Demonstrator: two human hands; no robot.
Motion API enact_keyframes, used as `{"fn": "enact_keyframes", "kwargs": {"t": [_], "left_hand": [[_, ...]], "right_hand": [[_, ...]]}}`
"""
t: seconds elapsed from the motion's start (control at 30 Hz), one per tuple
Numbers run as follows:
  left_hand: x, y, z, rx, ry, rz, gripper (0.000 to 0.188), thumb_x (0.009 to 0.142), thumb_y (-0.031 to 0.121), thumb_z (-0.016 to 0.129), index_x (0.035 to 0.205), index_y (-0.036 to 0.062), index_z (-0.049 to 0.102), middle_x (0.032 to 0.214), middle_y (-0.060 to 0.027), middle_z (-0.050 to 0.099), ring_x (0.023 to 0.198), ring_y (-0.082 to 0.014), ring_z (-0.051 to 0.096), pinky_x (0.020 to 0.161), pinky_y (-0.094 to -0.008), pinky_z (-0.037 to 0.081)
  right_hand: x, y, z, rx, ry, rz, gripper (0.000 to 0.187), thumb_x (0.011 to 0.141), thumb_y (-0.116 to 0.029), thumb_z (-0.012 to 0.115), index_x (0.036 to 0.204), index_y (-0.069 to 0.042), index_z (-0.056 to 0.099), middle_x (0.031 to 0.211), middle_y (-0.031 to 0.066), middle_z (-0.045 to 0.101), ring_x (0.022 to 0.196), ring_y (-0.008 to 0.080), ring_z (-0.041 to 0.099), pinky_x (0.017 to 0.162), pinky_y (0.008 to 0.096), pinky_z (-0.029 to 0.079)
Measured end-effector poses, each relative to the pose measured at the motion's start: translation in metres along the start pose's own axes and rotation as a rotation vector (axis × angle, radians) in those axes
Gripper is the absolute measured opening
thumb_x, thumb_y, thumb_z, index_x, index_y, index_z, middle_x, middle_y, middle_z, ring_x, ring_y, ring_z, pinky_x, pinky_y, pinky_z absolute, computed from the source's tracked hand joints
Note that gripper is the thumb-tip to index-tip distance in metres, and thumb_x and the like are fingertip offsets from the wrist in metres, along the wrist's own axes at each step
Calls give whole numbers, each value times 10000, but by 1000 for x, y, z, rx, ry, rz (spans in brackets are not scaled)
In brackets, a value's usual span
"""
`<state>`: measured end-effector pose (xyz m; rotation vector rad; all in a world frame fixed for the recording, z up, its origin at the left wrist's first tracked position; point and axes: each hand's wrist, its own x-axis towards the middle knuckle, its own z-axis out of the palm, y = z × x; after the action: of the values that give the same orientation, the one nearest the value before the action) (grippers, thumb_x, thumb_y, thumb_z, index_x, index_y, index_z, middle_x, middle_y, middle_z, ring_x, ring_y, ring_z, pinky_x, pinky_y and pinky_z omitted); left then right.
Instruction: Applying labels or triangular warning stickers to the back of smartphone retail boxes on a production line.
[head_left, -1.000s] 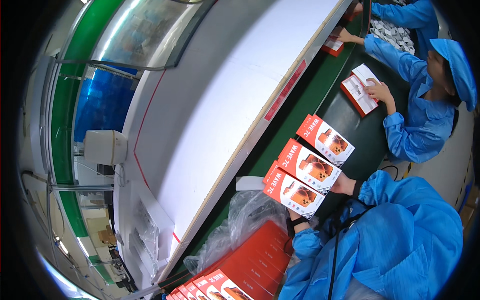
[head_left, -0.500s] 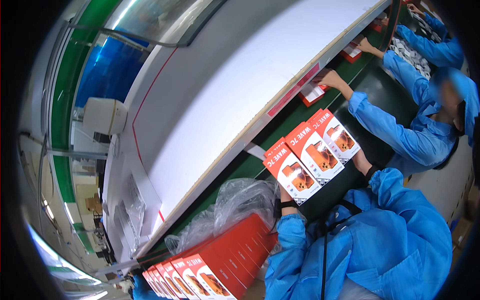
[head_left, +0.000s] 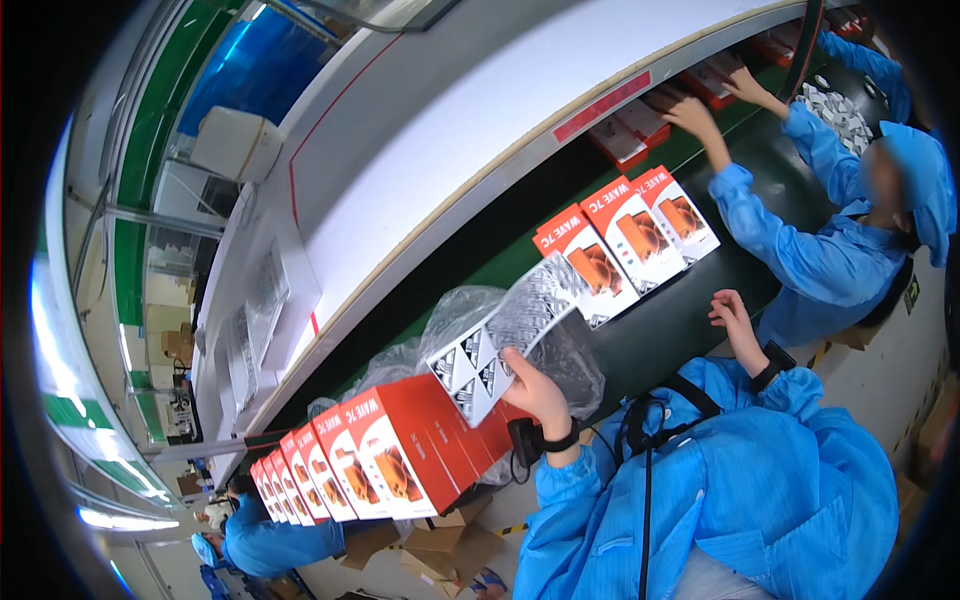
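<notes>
My left hand [head_left: 535, 388] is closed on the near edge of a long, flat printed sheet [head_left: 525, 318] with a black, white and grey pattern. The sheet slants over a clear plastic bag and partly covers the nearest carton. My right hand [head_left: 735, 318] is raised with nothing in it, its fingers loosely apart. Ahead of and between my hands, a short row of red-and-white cartons [head_left: 632, 232] with orange phone pictures stands on the dark green belt [head_left: 650, 325]. Neither hand touches those cartons.
A longer row of similar cartons [head_left: 400, 455] stands at my left, beside the crumpled plastic bag [head_left: 460, 312]. A white shelf [head_left: 430, 150] runs along the far side. At right, a co-worker [head_left: 840, 250] in blue reaches to red trays [head_left: 628, 138]. Cardboard boxes [head_left: 440, 545] lie on the floor.
Both hands have let go of the short carton row. My left hand has moved left and now holds the printed sheet. My right hand has drawn back from the cartons.
</notes>
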<state>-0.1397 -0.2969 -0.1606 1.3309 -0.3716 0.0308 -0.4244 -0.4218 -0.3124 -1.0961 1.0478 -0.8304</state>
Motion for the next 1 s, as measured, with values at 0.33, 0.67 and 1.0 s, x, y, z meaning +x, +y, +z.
{"fn": "enact_keyframes", "kwargs": {"t": [0.33,0.67,1.0], "left_hand": [[-60,121,-86,66,-705,-228,421,849,16,597,1220,-44,407,1118,-107,553,974,-127,533,836,-252,421],[-131,147,-150,138,-258,-243,286,794,56,698,1026,-32,556,876,-60,658,785,-74,589,682,-219,466],[-136,160,-244,224,-200,-162,223,784,52,702,963,-38,604,836,-83,679,719,-89,613,635,-234,480]], "right_hand": [[-123,-168,126,-146,-841,-418,221,876,-128,574,1052,4,558,909,51,559,819,122,523,733,266,426],[-197,-165,155,-379,-712,-570,186,746,-80,701,897,-47,597,800,46,553,638,136,518,581,261,428],[-264,-148,215,-476,-909,-954,216,738,-99,697,934,-49,622,869,66,605,784,243,583,689,342,472]]}}
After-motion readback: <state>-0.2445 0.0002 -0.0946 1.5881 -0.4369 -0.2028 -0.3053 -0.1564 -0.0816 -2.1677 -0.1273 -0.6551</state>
